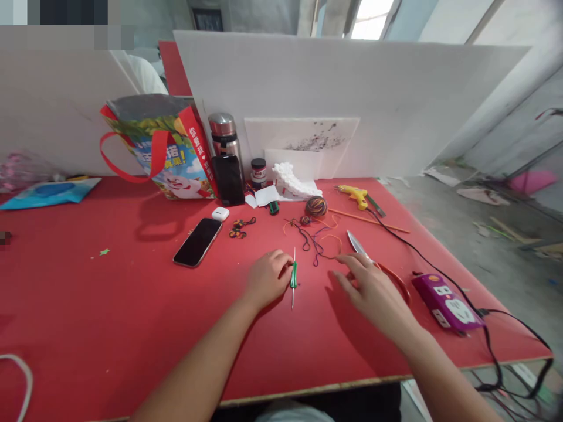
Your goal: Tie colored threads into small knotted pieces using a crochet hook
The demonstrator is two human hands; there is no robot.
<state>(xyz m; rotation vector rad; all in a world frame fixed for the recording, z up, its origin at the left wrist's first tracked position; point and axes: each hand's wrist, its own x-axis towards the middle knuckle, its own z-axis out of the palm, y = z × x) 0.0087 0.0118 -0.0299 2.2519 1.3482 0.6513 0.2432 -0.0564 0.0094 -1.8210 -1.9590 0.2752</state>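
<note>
My left hand (pixel 271 276) rests on the red table with its fingers curled in. Its fingertips pinch a double-ended crochet hook (pixel 294 275) with a green handle and thin metal tips. My right hand (pixel 367 287) hovers with fingers apart and nothing in them, close to the orange-handled scissors (pixel 361 245), whose handles it partly covers. Between and beyond the hands lie loose strands of multicoloured yarn (pixel 317 240). Behind them sits a ball of multicoloured yarn (pixel 316 206). A small knotted yarn piece (pixel 240 230) lies farther left.
On the left are a smartphone (pixel 197 242), a white earbud case (pixel 220 214) and a colourful bag (pixel 176 158). A steel flask (pixel 223 130) stands behind a black phone (pixel 229 180). To the right lie a yellow glue gun (pixel 354 195) and a purple power socket (pixel 447 305) with black cables.
</note>
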